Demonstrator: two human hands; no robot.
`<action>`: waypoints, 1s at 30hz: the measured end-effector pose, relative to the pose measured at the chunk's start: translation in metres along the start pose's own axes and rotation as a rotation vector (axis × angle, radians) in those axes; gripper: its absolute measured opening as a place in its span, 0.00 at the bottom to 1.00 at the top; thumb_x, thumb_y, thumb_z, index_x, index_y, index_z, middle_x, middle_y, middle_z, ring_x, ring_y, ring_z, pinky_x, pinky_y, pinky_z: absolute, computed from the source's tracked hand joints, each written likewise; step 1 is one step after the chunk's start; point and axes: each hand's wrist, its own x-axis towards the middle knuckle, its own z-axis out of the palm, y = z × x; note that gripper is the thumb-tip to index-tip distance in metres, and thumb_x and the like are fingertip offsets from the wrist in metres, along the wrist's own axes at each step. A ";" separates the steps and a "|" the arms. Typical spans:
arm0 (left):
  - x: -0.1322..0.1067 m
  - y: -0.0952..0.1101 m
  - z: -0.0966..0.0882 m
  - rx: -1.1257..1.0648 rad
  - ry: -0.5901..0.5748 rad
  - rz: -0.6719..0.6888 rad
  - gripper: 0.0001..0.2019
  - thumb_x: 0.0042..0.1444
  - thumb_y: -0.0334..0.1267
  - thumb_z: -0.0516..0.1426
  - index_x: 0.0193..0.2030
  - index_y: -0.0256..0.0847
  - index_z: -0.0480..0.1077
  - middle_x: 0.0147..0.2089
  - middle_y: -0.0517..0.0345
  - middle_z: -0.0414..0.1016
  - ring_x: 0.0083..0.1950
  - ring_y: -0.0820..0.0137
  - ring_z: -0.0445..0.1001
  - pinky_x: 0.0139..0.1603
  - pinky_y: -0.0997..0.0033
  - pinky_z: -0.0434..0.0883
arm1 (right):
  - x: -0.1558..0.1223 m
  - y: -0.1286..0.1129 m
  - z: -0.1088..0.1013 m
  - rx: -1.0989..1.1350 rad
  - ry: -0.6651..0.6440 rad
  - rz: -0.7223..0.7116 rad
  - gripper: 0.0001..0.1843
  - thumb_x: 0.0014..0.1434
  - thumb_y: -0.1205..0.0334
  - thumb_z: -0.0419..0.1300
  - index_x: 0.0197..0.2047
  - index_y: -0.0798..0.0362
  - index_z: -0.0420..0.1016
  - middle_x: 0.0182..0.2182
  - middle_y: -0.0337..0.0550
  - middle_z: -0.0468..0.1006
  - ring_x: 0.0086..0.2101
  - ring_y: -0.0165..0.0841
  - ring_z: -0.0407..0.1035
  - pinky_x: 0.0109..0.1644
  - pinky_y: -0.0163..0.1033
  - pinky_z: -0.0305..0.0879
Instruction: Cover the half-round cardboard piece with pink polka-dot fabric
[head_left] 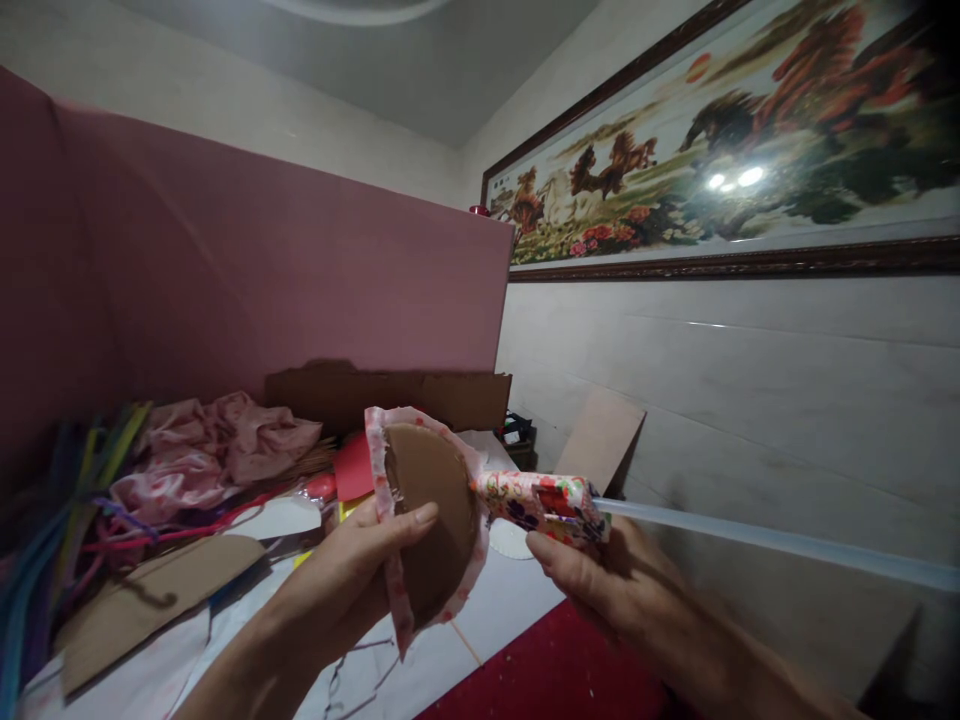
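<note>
My left hand grips a half-round piece of cardboard by its straight side, the thumb lying on the brown face. Pink patterned fabric is folded over the cardboard's edge all round. In my right hand is a hot glue gun with a colourful flowered cover. Its tip meets the curved, fabric-covered edge at the right. A long translucent glue stick sticks out of the gun's back end. The fingers of my right hand are partly hidden behind the gun.
Crumpled pink fabric, colourful pipe cleaners and a cut cardboard piece lie at the left. White paper covers part of a red surface. A pink panel stands behind; a framed horse picture hangs on the wall.
</note>
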 end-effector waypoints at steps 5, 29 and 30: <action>0.000 0.000 0.001 0.002 -0.017 -0.009 0.12 0.58 0.33 0.55 0.48 0.33 0.72 0.37 0.46 0.77 0.33 0.66 0.73 0.33 0.67 0.68 | 0.003 -0.002 -0.001 0.005 0.029 -0.003 0.11 0.63 0.53 0.55 0.37 0.51 0.73 0.27 0.36 0.67 0.28 0.30 0.58 0.33 0.33 0.61; 0.000 -0.004 0.000 0.001 -0.025 -0.027 0.08 0.59 0.33 0.55 0.41 0.34 0.74 0.32 0.50 0.77 0.29 0.70 0.72 0.34 0.68 0.65 | 0.010 -0.003 -0.001 0.065 -0.016 -0.043 0.08 0.64 0.57 0.55 0.41 0.49 0.73 0.29 0.35 0.68 0.32 0.29 0.62 0.40 0.32 0.62; 0.000 -0.003 0.001 -0.004 -0.021 -0.028 0.08 0.59 0.32 0.55 0.41 0.34 0.74 0.33 0.50 0.78 0.30 0.69 0.73 0.34 0.68 0.66 | 0.009 -0.004 -0.001 0.057 -0.019 -0.058 0.09 0.64 0.56 0.54 0.43 0.48 0.73 0.32 0.36 0.70 0.35 0.30 0.63 0.43 0.33 0.62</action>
